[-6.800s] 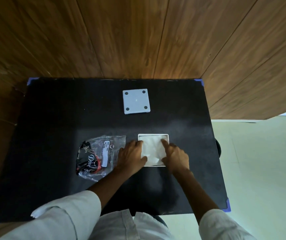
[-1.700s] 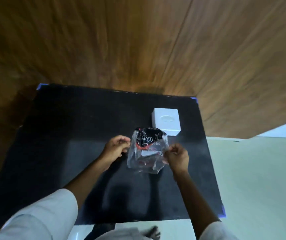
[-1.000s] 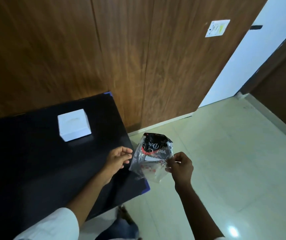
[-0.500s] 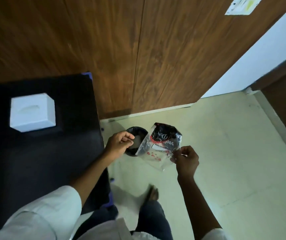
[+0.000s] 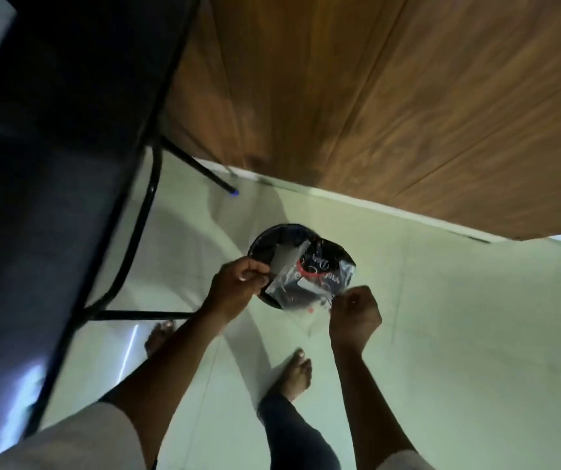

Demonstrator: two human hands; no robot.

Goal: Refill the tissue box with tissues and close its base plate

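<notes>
The empty clear plastic tissue wrapper (image 5: 309,278), printed in black and red, hangs between both my hands. My left hand (image 5: 236,284) pinches its left edge and my right hand (image 5: 353,315) pinches its lower right corner. The wrapper is held directly above a round black bin (image 5: 274,240) on the floor. The white tissue box is out of view.
The black table (image 5: 45,157) fills the left side, with its thin black metal legs (image 5: 140,215) reaching the floor beside the bin. A wooden wall (image 5: 374,96) stands behind. My bare feet (image 5: 294,373) are on the pale tiled floor (image 5: 459,351).
I have turned away from the table and leaned down. Both hands now grip the wrapper and have carried it over the bin. The tissue box has left the view.
</notes>
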